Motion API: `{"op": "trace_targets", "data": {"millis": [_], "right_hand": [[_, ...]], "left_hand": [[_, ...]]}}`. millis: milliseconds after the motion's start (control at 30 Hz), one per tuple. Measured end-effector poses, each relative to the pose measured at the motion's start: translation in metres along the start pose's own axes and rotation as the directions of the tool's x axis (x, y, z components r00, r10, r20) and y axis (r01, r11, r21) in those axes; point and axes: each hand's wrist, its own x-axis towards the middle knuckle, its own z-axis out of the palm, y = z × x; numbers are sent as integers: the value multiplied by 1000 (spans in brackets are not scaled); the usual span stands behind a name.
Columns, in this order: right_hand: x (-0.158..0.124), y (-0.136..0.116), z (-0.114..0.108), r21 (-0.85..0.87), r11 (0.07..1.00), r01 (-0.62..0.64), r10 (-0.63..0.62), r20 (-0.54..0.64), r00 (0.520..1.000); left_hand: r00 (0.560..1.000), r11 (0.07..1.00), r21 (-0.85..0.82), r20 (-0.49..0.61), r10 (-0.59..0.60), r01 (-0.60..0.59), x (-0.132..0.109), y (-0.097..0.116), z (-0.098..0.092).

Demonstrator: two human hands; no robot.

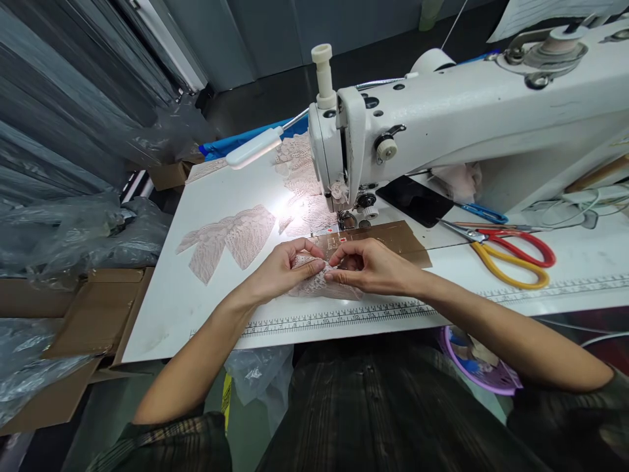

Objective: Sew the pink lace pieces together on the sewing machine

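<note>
A white table (162, 308) is lit by a slim lamp (253, 149) on a flexible metal neck (295, 120), backed by grey panels (265, 39) and dark floor (275, 92), and flanked at left by plastic sheeting (63, 85) and an open cardboard box (98, 311).

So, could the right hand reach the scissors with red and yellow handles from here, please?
Probably yes: the scissors lie uncovered nearby, though the right hand would first need to release the pale pink lace.
</note>
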Motion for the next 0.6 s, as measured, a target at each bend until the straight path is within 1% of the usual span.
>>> {"op": "trace_targets", "data": {"millis": [100, 233, 300, 400, 433, 500, 600], "right_hand": [[1, 2, -3, -12, 999, 32, -32, 4, 999], [-4, 11, -14, 107, 993, 38, -43, 36, 998], [-7, 13, -18, 184, 983, 27, -29, 8, 1000], [-8, 9, -19, 272, 962, 4, 9, -45, 999], [-8, 7, -18, 279, 960, 2, 10, -43, 999], [-6, 2, -15, 243, 970, -1, 0, 6, 1000], [-2, 1, -10, 172, 984, -38, 24, 84, 996]], "left_hand": [[999, 999, 44, -30, 14, -13, -2, 6, -2], [993, 996, 68, -100, 61, -54, -8, 20, -6], [993, 997, 55, -99, 66, -61, -9, 24, -5], [995, 997, 34, -65, 71, -69, -6, 27, -1], [996, 997, 35, -52, 74, -72, -5, 27, 1], [995, 995, 51, -44, 91, -89, -3, 26, 3], [990, 989, 92, -70, 124, -117, 0, 22, 4]]}}
